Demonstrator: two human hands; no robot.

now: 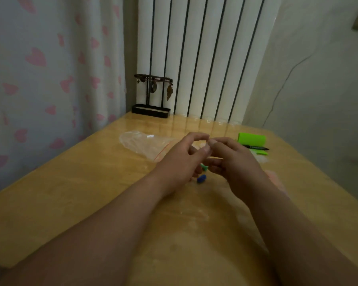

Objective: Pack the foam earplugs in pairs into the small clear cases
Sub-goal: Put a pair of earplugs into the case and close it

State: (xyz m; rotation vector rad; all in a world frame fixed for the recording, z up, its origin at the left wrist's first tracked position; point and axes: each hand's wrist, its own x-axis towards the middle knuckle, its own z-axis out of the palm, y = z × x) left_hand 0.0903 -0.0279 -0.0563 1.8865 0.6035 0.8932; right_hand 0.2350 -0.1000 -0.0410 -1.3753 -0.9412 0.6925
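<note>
Hands are being held together over the middle of the table (pixel 70 193): left hand (pixel 182 159) and right hand (pixel 234 159), fingers curled, thumb and forefinger tips being kept against each other. Whether anything is being pinched there cannot be told, as it is too small and blurred. Blue earplug (pixel 201 178) is lying on the table just below the hands. Green earplug (pixel 204 167) is being seen just behind it, partly hidden by fingers. Clear zip bag (pixel 141 144) is lying flat beyond the left hand, its red strip nearest the hands. Green box (pixel 251 139) is sitting right of the right hand, black pen (pixel 256 148) just in front. Black jewellery stand (pixel 152 96) is standing at the far edge, against the white radiator (pixel 194 48).
</note>
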